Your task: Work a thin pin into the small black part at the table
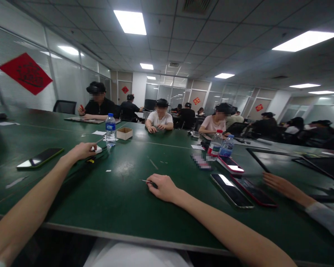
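Observation:
My left hand (86, 150) reaches forward over the green table (122, 196), its fingers closed beside a small white object (98, 150). A thin light strip (100, 139) sticks out past these fingers; what exactly they grip is too small to make out. Close to the table's middle, my right hand (163, 187) rests low with fingers closed on a thin pointed metal tool (146, 181), its tip toward the left. Just beyond my left hand stand a blue-labelled water bottle (110, 129) and an open cardboard box (124, 134).
A phone (40, 158) lies at left. On the right are another phone (232, 191), a red-edged phone (254, 191), a red-capped bottle (215, 144) and a blue-capped bottle (227, 146). A neighbour's hand (283, 187) holds a black frame (260, 161). People sit across the table.

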`<state>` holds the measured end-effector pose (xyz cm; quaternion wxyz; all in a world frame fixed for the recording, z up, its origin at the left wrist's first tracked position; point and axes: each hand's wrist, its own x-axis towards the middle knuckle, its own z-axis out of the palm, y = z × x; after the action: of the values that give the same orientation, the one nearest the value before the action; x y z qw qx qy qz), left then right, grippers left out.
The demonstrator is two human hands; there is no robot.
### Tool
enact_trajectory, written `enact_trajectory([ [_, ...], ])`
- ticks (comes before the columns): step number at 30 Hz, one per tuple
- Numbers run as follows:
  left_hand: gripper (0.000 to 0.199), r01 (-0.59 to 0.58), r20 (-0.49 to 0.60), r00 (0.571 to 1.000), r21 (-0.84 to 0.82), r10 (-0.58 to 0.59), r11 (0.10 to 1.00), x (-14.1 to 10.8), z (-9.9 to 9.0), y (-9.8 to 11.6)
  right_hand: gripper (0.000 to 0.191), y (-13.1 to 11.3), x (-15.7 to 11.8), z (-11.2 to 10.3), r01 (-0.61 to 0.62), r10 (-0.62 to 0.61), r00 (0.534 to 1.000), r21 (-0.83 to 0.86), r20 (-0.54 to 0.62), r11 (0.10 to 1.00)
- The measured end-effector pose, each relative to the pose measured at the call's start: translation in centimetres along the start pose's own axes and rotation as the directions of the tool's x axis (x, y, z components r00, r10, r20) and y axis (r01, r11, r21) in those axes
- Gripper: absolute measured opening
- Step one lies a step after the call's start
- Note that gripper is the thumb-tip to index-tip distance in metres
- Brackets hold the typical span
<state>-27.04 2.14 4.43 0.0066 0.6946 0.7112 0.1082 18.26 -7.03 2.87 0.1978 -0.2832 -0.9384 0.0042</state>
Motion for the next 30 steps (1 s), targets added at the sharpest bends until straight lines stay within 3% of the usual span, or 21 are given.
enact_trajectory([
  [3, 0.034, -0.008, 0.056, 0.998, 0.080, 0.003, 0.997, 0.11, -0.03, 0.08, 0.020, 0.10, -0.02, 0.23, -0.006, 0.006, 1.000, -0.010, -0.012, 1.000],
  [12, 0.038, 0.011, 0.157, 0.987, 0.117, -0.030, 0.993, 0.12, -0.05, 0.07, 0.020, 0.47, -0.03, 0.79, -0.011, 0.010, 1.000, -0.013, -0.013, 1.000],
  [18, 0.043, 0.072, 0.194, 0.977, 0.103, -0.091, 0.992, 0.00, -0.26, -0.37, 0.019, 0.55, 0.01, 0.85, -0.005, 0.006, 1.000, 0.004, -0.016, 1.000],
  [30, 0.037, 0.054, 0.187, 0.980, 0.080, -0.068, 0.995, -0.20, -0.45, -0.44, 0.019, 0.40, 0.04, 0.75, -0.009, 0.010, 1.000, 0.017, -0.023, 1.000],
])
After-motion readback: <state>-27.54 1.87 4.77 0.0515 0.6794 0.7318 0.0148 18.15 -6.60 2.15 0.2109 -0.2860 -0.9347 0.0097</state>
